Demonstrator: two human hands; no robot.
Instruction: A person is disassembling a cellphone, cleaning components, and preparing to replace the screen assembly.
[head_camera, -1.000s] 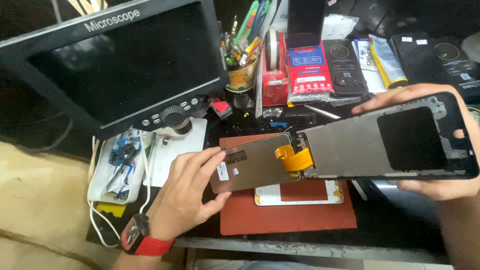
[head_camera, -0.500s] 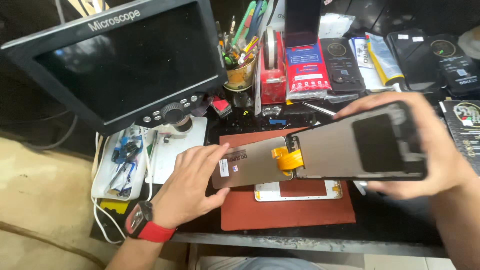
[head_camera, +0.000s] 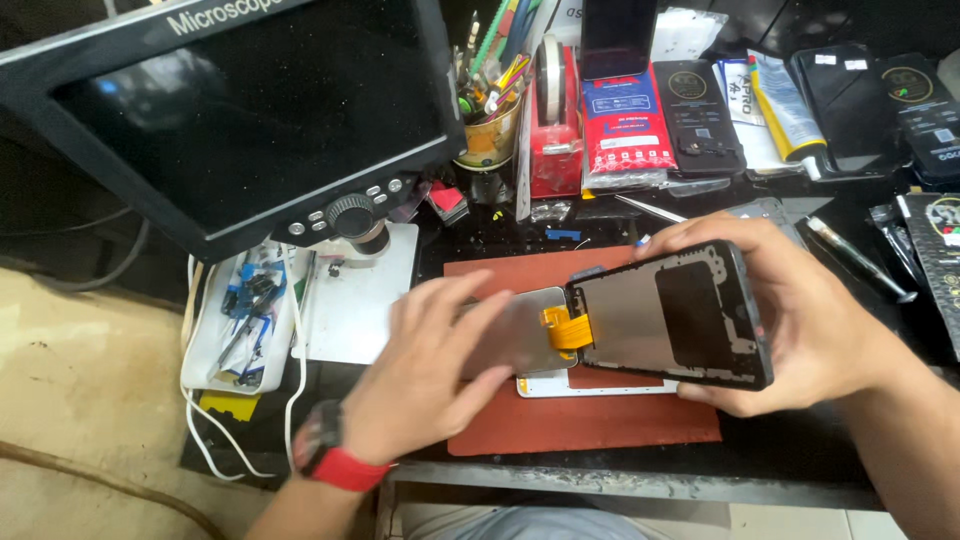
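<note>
My right hand (head_camera: 800, 330) grips the phone frame (head_camera: 670, 315) by its edges, raised over the red mat (head_camera: 600, 430); my left hand (head_camera: 430, 375) lies flat on the screen panel (head_camera: 525, 330), so the orange cable (head_camera: 565, 330) stays slack.

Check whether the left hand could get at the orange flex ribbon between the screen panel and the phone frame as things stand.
Probably yes. The left hand lies flat on the grey screen panel, fingertips just short of the orange flex ribbon, which shows uncovered at the edge of the phone frame held by the right hand. Nothing lies between them.
</note>
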